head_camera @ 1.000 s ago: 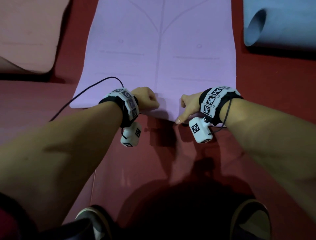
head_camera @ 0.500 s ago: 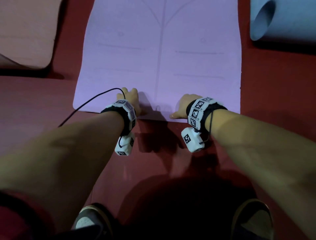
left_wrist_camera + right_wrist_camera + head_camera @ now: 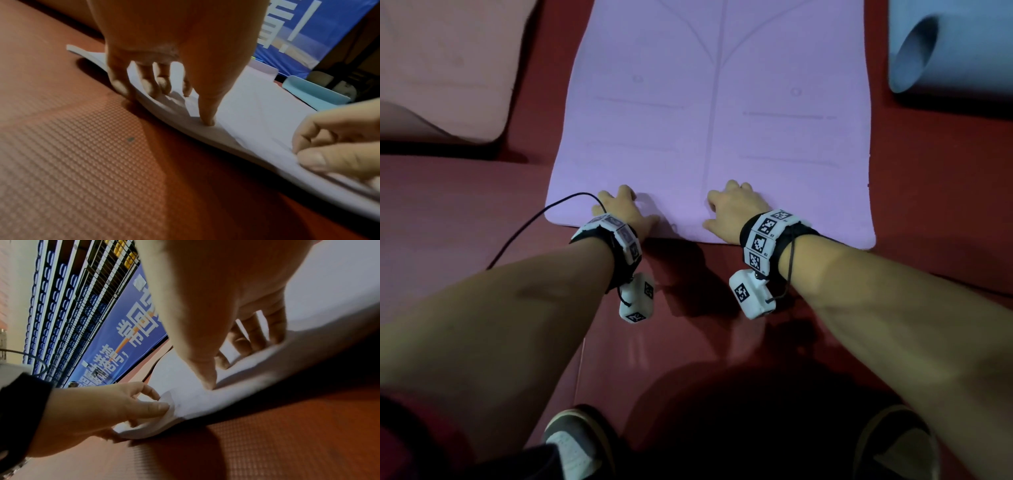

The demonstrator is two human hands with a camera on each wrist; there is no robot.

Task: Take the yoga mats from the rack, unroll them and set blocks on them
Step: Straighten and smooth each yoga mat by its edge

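Observation:
A purple yoga mat (image 3: 715,120) lies unrolled on the red padded floor (image 3: 448,222), its near edge right in front of me. My left hand (image 3: 625,212) presses down on that near edge left of the centre line, fingers spread. My right hand (image 3: 734,207) presses on the same edge just right of the centre line. In the left wrist view the fingertips (image 3: 144,86) and thumb push the slightly raised mat (image 3: 257,113) edge down. The right wrist view shows my right hand (image 3: 226,366) with spread fingers on the mat (image 3: 185,394). No blocks are in view.
A rolled light-blue mat (image 3: 945,48) lies at the upper right, and a pink mat (image 3: 441,68) at the upper left. A black cable (image 3: 544,219) runs from my left wrist across the mat's corner. My shoes (image 3: 575,442) stand at the bottom.
One second ago both hands were curled at the mat's near edge. They have since opened, moved slightly forward onto the mat and now press it flat.

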